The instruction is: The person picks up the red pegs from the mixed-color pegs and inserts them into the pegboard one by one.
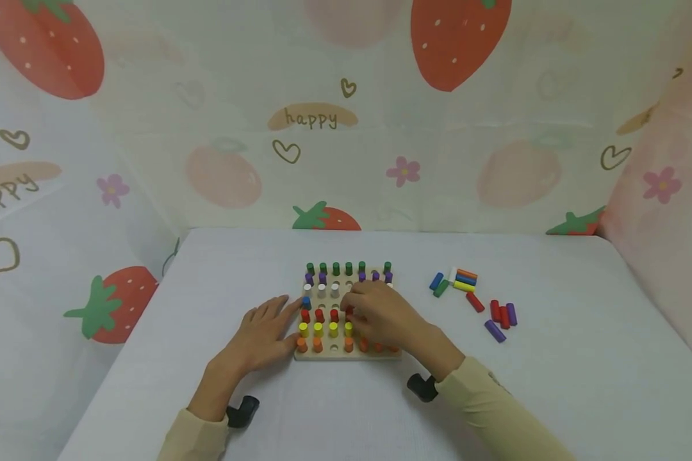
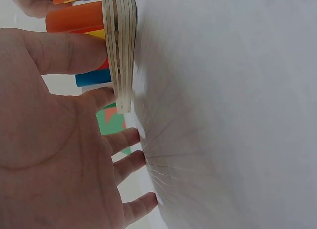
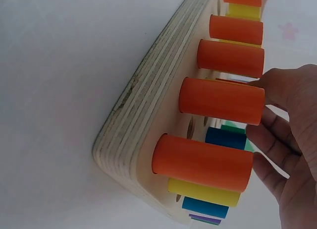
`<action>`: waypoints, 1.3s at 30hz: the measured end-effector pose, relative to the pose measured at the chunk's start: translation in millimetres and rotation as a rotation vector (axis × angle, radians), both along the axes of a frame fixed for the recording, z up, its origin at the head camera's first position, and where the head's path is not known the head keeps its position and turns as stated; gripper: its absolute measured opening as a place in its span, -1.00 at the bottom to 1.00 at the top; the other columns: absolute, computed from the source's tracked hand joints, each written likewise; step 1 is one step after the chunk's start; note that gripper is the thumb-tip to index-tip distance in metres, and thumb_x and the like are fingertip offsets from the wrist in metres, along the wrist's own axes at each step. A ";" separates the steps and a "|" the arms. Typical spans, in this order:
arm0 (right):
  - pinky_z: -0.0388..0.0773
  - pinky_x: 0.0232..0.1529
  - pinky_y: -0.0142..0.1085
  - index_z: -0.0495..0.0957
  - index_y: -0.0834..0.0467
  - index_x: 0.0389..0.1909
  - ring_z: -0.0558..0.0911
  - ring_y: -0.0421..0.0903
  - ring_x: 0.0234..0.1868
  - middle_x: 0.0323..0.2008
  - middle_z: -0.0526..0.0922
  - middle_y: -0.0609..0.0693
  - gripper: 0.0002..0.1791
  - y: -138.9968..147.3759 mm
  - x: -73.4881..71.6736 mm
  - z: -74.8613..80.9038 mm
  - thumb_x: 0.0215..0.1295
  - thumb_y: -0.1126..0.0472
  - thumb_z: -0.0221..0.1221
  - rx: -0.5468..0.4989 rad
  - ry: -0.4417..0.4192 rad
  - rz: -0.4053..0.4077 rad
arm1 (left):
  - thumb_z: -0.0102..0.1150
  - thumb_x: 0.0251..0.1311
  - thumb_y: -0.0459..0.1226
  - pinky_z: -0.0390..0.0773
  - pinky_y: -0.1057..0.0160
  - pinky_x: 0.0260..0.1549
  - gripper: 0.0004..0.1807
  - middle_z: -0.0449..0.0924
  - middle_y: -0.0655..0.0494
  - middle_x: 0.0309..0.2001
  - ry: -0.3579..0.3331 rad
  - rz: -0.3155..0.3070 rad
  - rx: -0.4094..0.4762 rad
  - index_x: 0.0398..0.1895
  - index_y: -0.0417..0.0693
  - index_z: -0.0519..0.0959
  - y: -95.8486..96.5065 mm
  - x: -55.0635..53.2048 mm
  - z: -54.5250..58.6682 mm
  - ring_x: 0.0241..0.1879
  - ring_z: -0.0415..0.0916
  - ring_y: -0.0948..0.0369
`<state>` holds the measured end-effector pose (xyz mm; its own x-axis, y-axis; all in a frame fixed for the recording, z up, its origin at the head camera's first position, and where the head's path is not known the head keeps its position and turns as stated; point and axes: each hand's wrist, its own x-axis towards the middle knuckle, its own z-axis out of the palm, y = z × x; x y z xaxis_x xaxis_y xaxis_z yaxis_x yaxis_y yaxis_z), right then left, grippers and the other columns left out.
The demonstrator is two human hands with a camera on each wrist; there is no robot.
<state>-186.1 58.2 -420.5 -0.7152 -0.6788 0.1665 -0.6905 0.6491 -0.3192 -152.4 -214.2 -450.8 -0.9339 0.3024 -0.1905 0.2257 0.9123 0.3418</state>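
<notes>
Braced at left

Left hand (image 1: pixel 262 338), fingers spread, touches the central pegboard's (image 1: pixel 346 358) left edge, probably steadying it. Right hand (image 1: pixel 385 314) bends over its middle; whether the fingers pinch anything, I cannot tell. Loose pegs (image 1: pixel 464 287) lie right, likely for reach.

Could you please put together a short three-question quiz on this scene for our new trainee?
1. Multiple choice: in the row of orange pegs on the pegboard, counting from the left in the head view, which hole is bare?
A) the first
B) the third
C) the last

2. True or false: in the head view, the loose pegs lie to the left of the pegboard.

3. Fill in: the ____ hand is over the pegboard, while the ____ hand is at its left edge.

Key:
1. B, the third.
2. False; they lie to its right.
3. Right hand; left hand.
</notes>
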 end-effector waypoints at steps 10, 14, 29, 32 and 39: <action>0.64 0.10 -0.17 0.78 -0.01 -0.05 0.66 -0.13 -0.09 -0.15 0.78 -0.10 -0.84 5.9 2.4 -0.8 0.42 0.15 0.33 0.029 0.008 -0.046 | 0.00 0.43 -0.02 0.04 -0.49 0.56 -0.23 0.12 -0.27 0.66 0.006 -0.005 0.001 0.68 0.00 0.19 1.7 -1.0 0.9 0.64 0.06 -0.31; 0.63 0.17 -0.15 0.78 -0.02 -0.03 0.66 -0.13 -0.05 -0.12 0.78 -0.11 -0.82 13.3 5.2 -1.0 0.41 0.12 0.35 0.028 -0.018 -0.088 | -0.01 0.43 -0.02 0.04 -0.49 0.56 -0.23 0.12 -0.26 0.66 0.003 -0.002 -0.001 0.68 0.02 0.18 2.4 -1.5 -0.4 0.65 0.05 -0.30; 0.67 0.27 -0.04 0.77 0.00 0.00 0.70 -0.05 0.10 -0.03 0.79 -0.09 -0.74 59.1 24.4 -5.2 0.33 0.07 0.43 -0.031 -0.031 -0.236 | 0.00 0.44 -0.05 0.06 -0.50 0.55 -0.24 0.12 -0.26 0.66 0.010 -0.014 0.002 0.68 0.02 0.18 2.4 0.1 2.4 0.64 0.05 -0.31; 0.72 0.21 -0.06 0.77 -0.01 -0.01 0.71 -0.06 0.08 -0.04 0.79 -0.09 -0.76 67.4 25.8 -7.0 0.33 0.07 0.42 -0.018 -0.019 -0.257 | -0.01 0.44 -0.04 0.06 -0.49 0.56 -0.23 0.11 -0.26 0.66 0.007 -0.009 -0.005 0.69 0.03 0.17 2.1 -0.5 1.7 0.65 0.04 -0.30; 0.73 0.19 -0.05 0.77 -0.01 -0.03 0.72 -0.04 0.07 -0.07 0.79 -0.07 -0.78 80.0 29.9 -12.1 0.33 0.10 0.42 -0.019 -0.030 -0.280 | -0.01 0.44 -0.04 0.05 -0.49 0.56 -0.23 0.11 -0.26 0.66 0.011 -0.004 -0.007 0.69 0.02 0.17 1.0 -0.7 -1.8 0.65 0.04 -0.30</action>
<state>-156.2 138.2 -432.6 -0.8793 -0.4507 0.1537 -0.4750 0.8071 -0.3507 -153.2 -213.1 -452.6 -0.9348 0.3048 -0.1825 0.2330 0.9138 0.3326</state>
